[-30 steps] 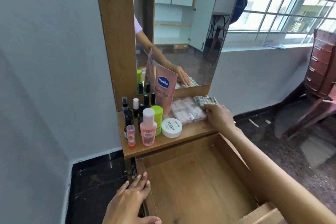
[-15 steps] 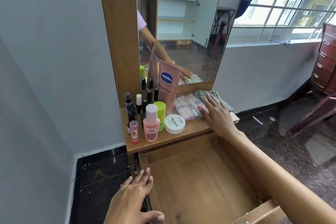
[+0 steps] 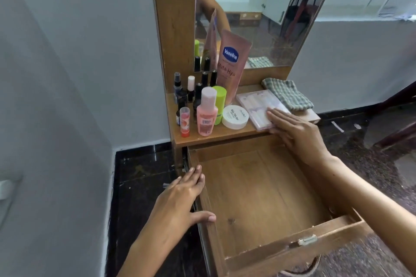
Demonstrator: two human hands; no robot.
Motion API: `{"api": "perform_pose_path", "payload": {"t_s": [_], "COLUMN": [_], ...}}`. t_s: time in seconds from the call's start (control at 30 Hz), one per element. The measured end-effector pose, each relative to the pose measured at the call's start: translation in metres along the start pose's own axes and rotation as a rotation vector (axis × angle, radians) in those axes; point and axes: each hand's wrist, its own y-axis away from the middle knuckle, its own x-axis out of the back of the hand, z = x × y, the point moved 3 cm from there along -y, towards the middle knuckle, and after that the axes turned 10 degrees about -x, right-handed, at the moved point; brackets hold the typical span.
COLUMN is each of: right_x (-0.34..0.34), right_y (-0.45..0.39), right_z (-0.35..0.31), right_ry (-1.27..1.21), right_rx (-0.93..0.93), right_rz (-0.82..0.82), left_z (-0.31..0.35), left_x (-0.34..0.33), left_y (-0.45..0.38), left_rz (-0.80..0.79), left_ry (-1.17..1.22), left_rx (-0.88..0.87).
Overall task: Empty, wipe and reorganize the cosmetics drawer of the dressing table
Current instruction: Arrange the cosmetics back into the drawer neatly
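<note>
restocking seems next: right hand (image 3: 299, 136) fingers spread flat on the palette (image 3: 261, 105), left hand (image 3: 182, 198) bracing the empty drawer (image 3: 265, 198); lifting needs a pinch.

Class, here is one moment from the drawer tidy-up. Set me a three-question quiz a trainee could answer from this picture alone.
1. True or false: the drawer holds cosmetics.
2. The right hand rests on: A) the checked cloth, B) the flat clear case, C) the white jar.
3. What does the left hand touch?

Key
1. False; it is open and bare inside.
2. B; fingers lie flat on it, not gripping.
3. The drawer's left side wall, thumb over its edge.
</note>
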Motion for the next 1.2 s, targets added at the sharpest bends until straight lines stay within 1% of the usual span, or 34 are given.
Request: {"api": "perform_pose_path", "payload": {"t_s": [0.07,0.2,0.37,0.43,0.53,0.67,0.73,0.8,0.93,1.07,1.2], "right_x": [0.003,0.015,0.064,0.084,0.101,0.080,0.060,0.045,0.031,0.014,0.004], "right_y": [0.006,0.024,0.058,0.075,0.102,0.111,0.106,0.097,0.088,0.088,0.092], "right_z": [-0.001,-0.010,-0.024,-0.030,-0.034,-0.023,-0.015,-0.009,-0.003,0.005,0.012], "right_ry": [-0.014,0.058,0.113,0.129,0.135,0.199,0.240,0.263,0.301,0.318,0.264], "right_rx": [0.018,0.098,0.133,0.176,0.233,0.247,0.279,0.314,0.330,0.334,0.278], "right_rz": [0.046,0.085,0.130,0.110,0.007,-0.100,-0.117,-0.149,-0.258,-0.344,-0.439], "left_z": [0.000,0.001,0.004,0.010,0.027,0.048,0.055,0.061,0.069,0.073,0.075], "left_x": [0.000,0.001,0.003,0.005,0.007,0.002,-0.007,-0.017,-0.037,-0.054,-0.064], "left_y": [0.001,0.001,-0.001,-0.003,-0.010,-0.029,-0.045,-0.062,-0.097,-0.121,-0.125], "left_rz": [0.020,0.022,0.066,0.115,0.170,0.189,0.157,0.083,-0.103,-0.235,-0.289], "left_ry": [-0.011,-0.028,-0.085,-0.099,-0.072,-0.030,0.004,0.030,-0.011,-0.082,-0.157], "left_rx": [-0.004,-0.011,-0.002,-0.026,-0.100,-0.206,-0.258,-0.294,-0.331,-0.333,-0.347]}}
